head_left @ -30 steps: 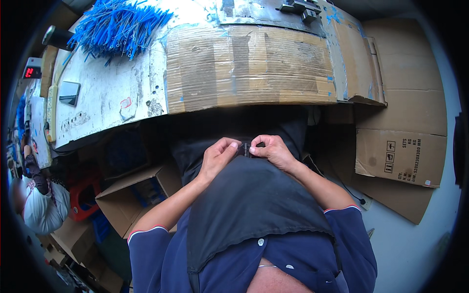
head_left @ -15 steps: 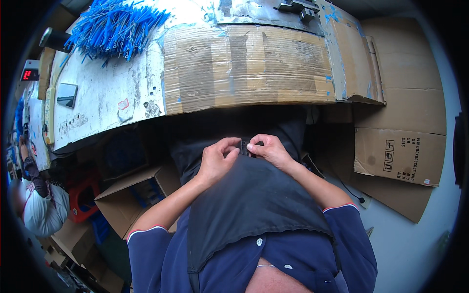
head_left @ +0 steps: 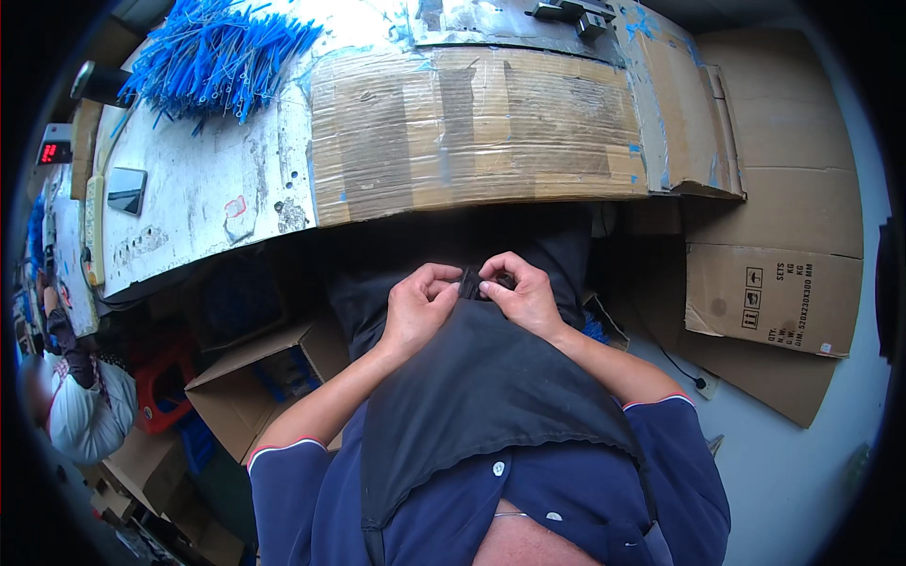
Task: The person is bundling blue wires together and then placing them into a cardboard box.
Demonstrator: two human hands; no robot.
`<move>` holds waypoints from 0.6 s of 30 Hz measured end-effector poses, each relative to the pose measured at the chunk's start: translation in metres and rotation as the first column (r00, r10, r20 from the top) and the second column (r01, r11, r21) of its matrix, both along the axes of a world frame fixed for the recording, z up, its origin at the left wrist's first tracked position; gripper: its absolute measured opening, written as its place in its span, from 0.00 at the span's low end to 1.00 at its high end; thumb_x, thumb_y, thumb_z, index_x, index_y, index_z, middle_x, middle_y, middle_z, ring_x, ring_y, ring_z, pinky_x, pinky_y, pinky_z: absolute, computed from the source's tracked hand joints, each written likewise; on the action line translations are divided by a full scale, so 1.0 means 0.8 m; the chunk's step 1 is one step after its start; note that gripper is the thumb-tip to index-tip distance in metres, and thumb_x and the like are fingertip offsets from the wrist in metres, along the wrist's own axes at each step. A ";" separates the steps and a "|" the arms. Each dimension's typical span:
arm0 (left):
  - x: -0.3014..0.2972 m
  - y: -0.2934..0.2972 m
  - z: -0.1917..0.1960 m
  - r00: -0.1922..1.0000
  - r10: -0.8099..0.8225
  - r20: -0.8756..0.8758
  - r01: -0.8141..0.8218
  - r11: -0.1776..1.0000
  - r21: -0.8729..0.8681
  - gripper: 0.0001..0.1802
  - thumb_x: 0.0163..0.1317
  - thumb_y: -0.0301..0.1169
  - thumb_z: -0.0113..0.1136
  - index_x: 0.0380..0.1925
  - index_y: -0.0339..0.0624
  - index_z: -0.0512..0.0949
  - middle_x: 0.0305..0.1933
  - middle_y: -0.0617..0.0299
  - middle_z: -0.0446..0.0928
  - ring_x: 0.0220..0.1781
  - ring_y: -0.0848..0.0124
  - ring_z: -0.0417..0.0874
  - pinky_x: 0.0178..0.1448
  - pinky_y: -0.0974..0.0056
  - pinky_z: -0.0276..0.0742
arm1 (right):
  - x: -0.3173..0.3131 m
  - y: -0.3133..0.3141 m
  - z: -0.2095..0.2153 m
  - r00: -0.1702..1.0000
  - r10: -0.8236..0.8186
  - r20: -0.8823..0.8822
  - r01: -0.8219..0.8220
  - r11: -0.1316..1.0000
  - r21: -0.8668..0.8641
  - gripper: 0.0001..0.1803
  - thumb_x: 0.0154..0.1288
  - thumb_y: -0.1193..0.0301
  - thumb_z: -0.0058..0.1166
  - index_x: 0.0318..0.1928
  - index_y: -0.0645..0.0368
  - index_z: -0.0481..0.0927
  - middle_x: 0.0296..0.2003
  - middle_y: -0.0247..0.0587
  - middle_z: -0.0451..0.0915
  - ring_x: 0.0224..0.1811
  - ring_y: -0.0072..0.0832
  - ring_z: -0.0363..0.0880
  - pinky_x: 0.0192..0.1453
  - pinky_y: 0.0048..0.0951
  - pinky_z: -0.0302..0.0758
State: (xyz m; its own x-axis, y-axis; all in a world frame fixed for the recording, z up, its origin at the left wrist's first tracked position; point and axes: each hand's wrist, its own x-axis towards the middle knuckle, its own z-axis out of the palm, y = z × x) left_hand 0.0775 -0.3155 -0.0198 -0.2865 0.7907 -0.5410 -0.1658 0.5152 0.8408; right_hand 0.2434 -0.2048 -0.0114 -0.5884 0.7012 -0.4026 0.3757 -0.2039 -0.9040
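Over my lap, in front of the table edge, my left hand and my right hand face each other at close range. Between their fingertips is a small dark flat piece, blackish and hard to tell from the cloth behind it. The left thumb and forefinger pinch its left side. On the other side, the right thumb and bent forefinger close on it. Its exact kind does not show. Below both hands spreads my black apron.
A white worktable bears a cardboard sheet, a heap of blue strips with wire ends and a metal fixture. Cardboard boxes stand right and lower left. A person sits at far left.
Both hands have stayed at the lap, with the right fingers slightly higher. The dark piece between them has turned and shows more of its flat side. The view has shifted slightly.
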 end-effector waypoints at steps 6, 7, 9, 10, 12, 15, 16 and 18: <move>-0.001 0.000 -0.001 0.999 -0.046 -0.013 0.047 0.997 0.061 0.11 0.70 0.21 0.60 0.51 0.33 0.80 0.40 0.64 0.86 0.40 0.84 0.82 0.47 0.75 0.78 | 0.000 0.000 0.002 0.998 0.065 0.009 -0.066 0.989 0.136 0.12 0.62 0.83 0.61 0.47 0.60 0.83 0.32 0.37 0.84 0.34 0.20 0.83 0.41 0.25 0.79; -0.001 0.000 -0.001 0.999 -0.047 -0.018 0.048 0.996 0.073 0.11 0.70 0.21 0.60 0.51 0.33 0.80 0.40 0.64 0.86 0.40 0.84 0.82 0.47 0.75 0.78 | 0.000 0.000 0.002 0.996 0.085 -0.001 -0.083 0.977 0.197 0.14 0.62 0.83 0.61 0.48 0.60 0.83 0.32 0.39 0.84 0.34 0.22 0.84 0.41 0.26 0.79; -0.003 0.000 0.000 0.998 -0.045 0.033 0.043 0.997 0.063 0.12 0.71 0.21 0.60 0.53 0.33 0.80 0.40 0.65 0.86 0.42 0.84 0.82 0.49 0.75 0.78 | 0.000 0.001 0.005 0.995 0.102 0.014 -0.102 0.969 0.224 0.14 0.61 0.83 0.61 0.48 0.59 0.83 0.32 0.41 0.84 0.34 0.26 0.85 0.41 0.27 0.80; -0.004 0.000 0.001 0.999 -0.044 0.032 0.041 0.997 0.071 0.12 0.71 0.21 0.60 0.53 0.33 0.80 0.40 0.65 0.86 0.42 0.84 0.82 0.49 0.75 0.78 | 0.000 0.002 0.006 0.992 0.120 0.030 -0.124 0.961 0.249 0.15 0.61 0.83 0.61 0.48 0.59 0.83 0.33 0.42 0.84 0.33 0.29 0.86 0.41 0.28 0.80; -0.006 0.000 0.001 0.996 -0.081 0.038 0.078 0.994 0.074 0.15 0.72 0.22 0.59 0.57 0.34 0.79 0.43 0.65 0.86 0.45 0.83 0.82 0.52 0.74 0.77 | 0.000 0.004 0.009 0.986 0.156 0.052 -0.165 0.936 0.311 0.14 0.62 0.83 0.61 0.48 0.59 0.83 0.35 0.41 0.86 0.35 0.27 0.86 0.42 0.26 0.80; -0.005 -0.001 -0.001 0.991 -0.084 0.100 0.070 0.989 0.131 0.18 0.73 0.23 0.57 0.61 0.34 0.78 0.49 0.64 0.85 0.49 0.81 0.82 0.55 0.73 0.77 | 0.000 0.006 0.011 0.966 0.231 0.114 -0.257 0.884 0.391 0.14 0.62 0.84 0.61 0.48 0.59 0.83 0.38 0.40 0.87 0.37 0.28 0.87 0.42 0.26 0.82; -0.005 -0.002 -0.002 0.992 -0.077 0.100 0.064 0.990 0.125 0.18 0.73 0.23 0.57 0.61 0.34 0.78 0.49 0.64 0.85 0.49 0.81 0.82 0.55 0.73 0.77 | 0.000 0.006 0.011 0.954 0.258 0.152 -0.299 0.862 0.409 0.15 0.62 0.83 0.61 0.48 0.58 0.83 0.38 0.41 0.87 0.37 0.31 0.88 0.41 0.28 0.82; -0.006 -0.002 -0.005 0.986 -0.085 0.141 0.075 0.994 0.078 0.18 0.74 0.23 0.56 0.62 0.35 0.78 0.54 0.63 0.84 0.52 0.80 0.81 0.57 0.71 0.77 | -0.001 0.006 0.013 0.947 0.276 0.164 -0.321 0.831 0.455 0.14 0.61 0.83 0.61 0.48 0.57 0.83 0.38 0.42 0.87 0.37 0.34 0.88 0.40 0.29 0.83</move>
